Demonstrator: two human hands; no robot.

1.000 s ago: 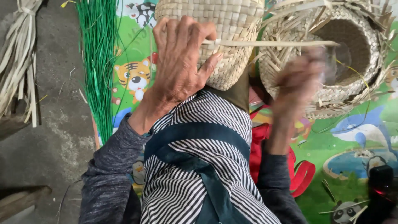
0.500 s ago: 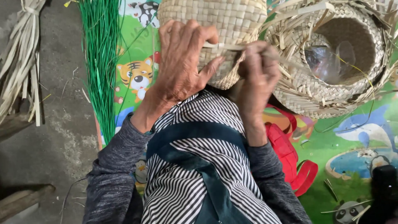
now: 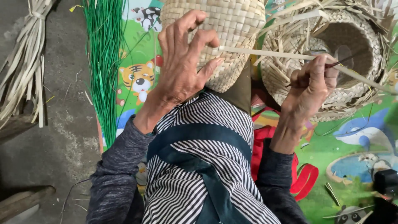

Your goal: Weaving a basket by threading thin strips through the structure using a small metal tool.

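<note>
The left hand was spread over the near side of the woven basket, fingers splayed wide and pressing the weave steady on the lap, thumb tip tucked just below the spot where the pale strip entered the wall. To the right of the basket, the right hand had that strip pinched between thumb and fingers, along with a thin dark needle-like tool, and the strip ran taut from the basket to the pinch and on past it. This looked like the pull-through step of a weave, one strand being drawn tight. The next move would likely call for a firm hold on the basket while the strip's free end was threaded under a neighbouring strand. Beyond the right hand sat an unfinished basket with loose ends; left of the woven basket lay a green strip bundle on the cartoon mat.
</note>
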